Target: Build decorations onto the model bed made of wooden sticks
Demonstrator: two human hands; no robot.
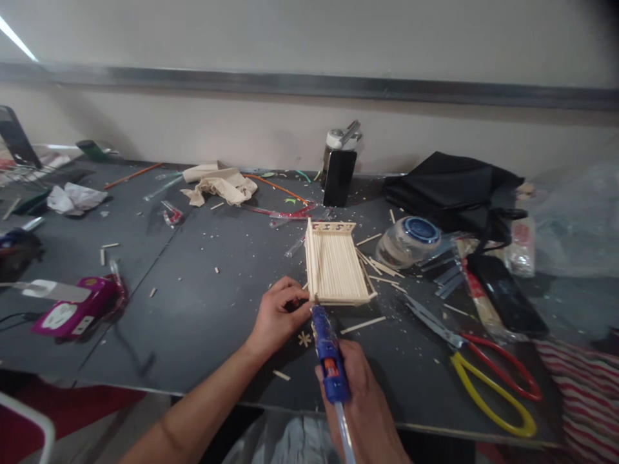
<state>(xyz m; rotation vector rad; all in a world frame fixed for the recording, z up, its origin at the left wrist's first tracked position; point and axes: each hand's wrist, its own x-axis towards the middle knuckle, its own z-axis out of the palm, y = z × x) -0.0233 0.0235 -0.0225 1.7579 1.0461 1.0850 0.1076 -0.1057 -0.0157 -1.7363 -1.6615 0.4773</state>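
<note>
A small tray-like model made of thin wooden sticks [341, 264] sits on the dark table, with low sides and a row of little cut-outs along its far edge. My left hand [280, 316] pinches its near left corner between thumb and fingers. In my right hand [362, 386] is a blue glue gun [325, 341], a clear glue stick coming out of its rear. The gun's nozzle points at that same corner, close to my left fingertips; whether it touches the wood is hidden. A small star of crossed sticks [304, 339] lies just below my left hand.
Scissors with red and yellow handles [457, 341] lie at right, near a phone [507, 293]. A clear jar with blue lid [409, 241] and loose sticks [382, 267] are beside the model. Behind stand a propped phone [340, 178] and a bottle [337, 137]. A purple power strip [75, 308] lies left.
</note>
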